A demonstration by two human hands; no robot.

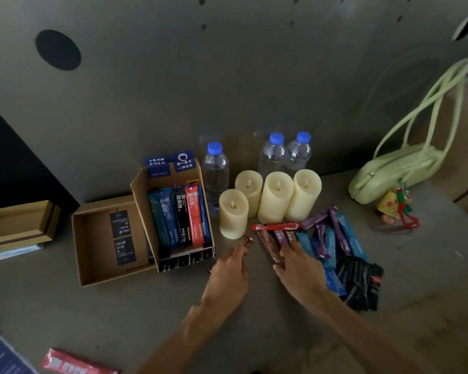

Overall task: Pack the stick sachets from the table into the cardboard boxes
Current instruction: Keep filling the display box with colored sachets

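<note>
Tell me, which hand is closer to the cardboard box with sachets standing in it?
Left. The left hand is just right of the cardboard box, near its front corner; the right hand rests farther right, on the loose sachets.

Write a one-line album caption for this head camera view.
Left hand and right hand reach for loose stick sachets beside a part-filled cardboard box, candles behind.

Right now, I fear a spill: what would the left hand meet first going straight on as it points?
Probably the small brown stick sachet by the fingertips of the left hand, then the nearest cream pillar candle; depth is unclear.
</note>
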